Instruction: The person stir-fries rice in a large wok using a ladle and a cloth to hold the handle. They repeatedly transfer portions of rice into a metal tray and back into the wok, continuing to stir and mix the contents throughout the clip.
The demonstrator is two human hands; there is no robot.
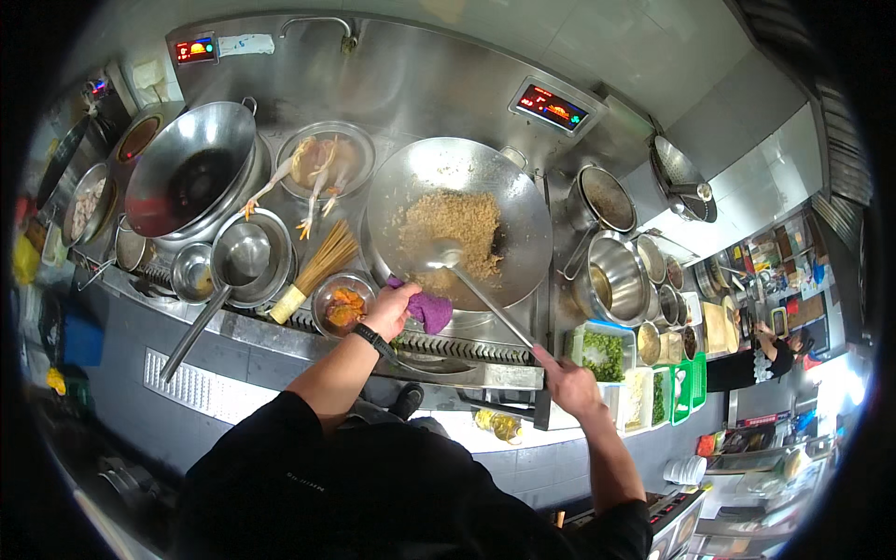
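Note:
A large steel wok [523, 210] holds a mound of fried rice or similar brown grains [455, 220]. My left hand [392, 311] grips a purple cloth [430, 311] at the wok's near left rim. My right hand [575, 388] is closed around the handle of a steel ladle [490, 301], whose bowl lies against the grains. Left of the wok are a bamboo wok brush [322, 262], a bowl of orange food [344, 305] and a plate with pieces of raw poultry, feet attached [322, 164].
A second wok [192, 171] and a ladle resting over a steel pot [252, 255] stand at the left. Steel pots [610, 276], a tub of chopped greens [603, 353] and more containers crowd the right. A faucet [348, 43] is on the back panel. Another person [773, 353] stands far right.

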